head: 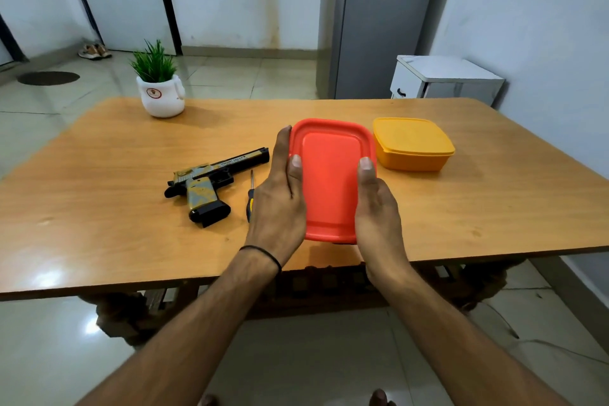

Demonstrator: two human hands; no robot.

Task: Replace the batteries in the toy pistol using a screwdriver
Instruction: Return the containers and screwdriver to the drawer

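Wooden table (pixel 99 241) on glossy floor tiles, white walls behind.
Left hand (pixel 280 194) and right hand (pixel 375 204) grip the red box (pixel 329 175), thumbs on its lid; screwdriver (pixel 249 204) just left, toy pistol (pixel 211 181) beside it, yellow box (pixel 412 145) right.

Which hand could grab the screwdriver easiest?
Probably the left hand: it holds the red box right beside the screwdriver, while the right hand sits on the box's other side, farther away.
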